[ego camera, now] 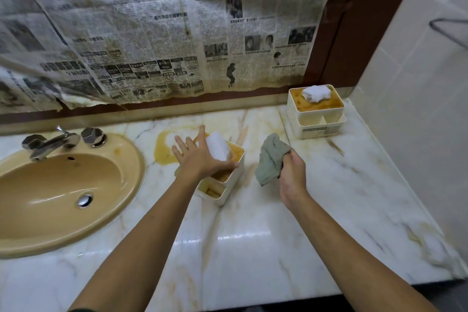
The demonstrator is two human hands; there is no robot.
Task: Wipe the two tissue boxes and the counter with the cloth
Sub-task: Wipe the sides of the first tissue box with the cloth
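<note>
**Wipe-down in a stained bathroom**

A person's left hand lies flat on top of the near box, just right of the sink. Its fingers are spread and straight, and the thumb runs along the box's right rim. A white tissue sticks up from the box beside the fingers. The box has cream sides and an orange-stained top, and stands askew to the front edge of the counter. Whether it is tipped off the marble cannot be told.

The right hand, farther right of the sink and apart from the left, is curled into a fist around a grey-green cloth. The cloth hangs bunched from the fist above the counter, just beside the near box and not touching it. Whether its lower corner meets the marble is unclear.

The far box sits well to the right of the sink, in the back corner where the counter meets a tiled wall. It has the same cream sides and orange-stained top, with a crumpled second tissue poking from the middle. It is well apart from both hands.

An orange-brown stain rings a patch of marble between the sink and the near box, partly under the left hand. The sink is tan and oval, with a chrome tap at its back rim. Behind the sink, yellowed newspaper covers the wall above the counter.
</note>
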